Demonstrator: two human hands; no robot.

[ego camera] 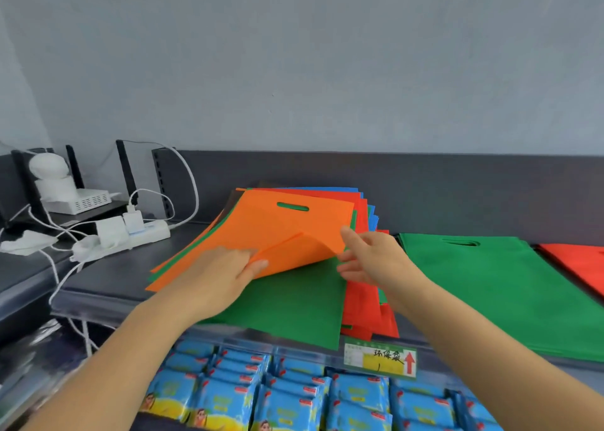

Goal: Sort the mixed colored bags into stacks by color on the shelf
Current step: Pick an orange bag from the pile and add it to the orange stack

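- My left hand (225, 272) reaches forward, palm down, fingers (258, 264) pinching the near corner of the orange bag (277, 231) and curling it up
- My right hand (366, 260) hovers just beside that raised corner, fingers spread loose, gripping nothing
- The orange bag tops the mixed pile (362, 221) on the shelf (108, 277); a green bag (294, 303) lies beneath; the green stack (483, 286) and red stack (578, 263) sit to the right
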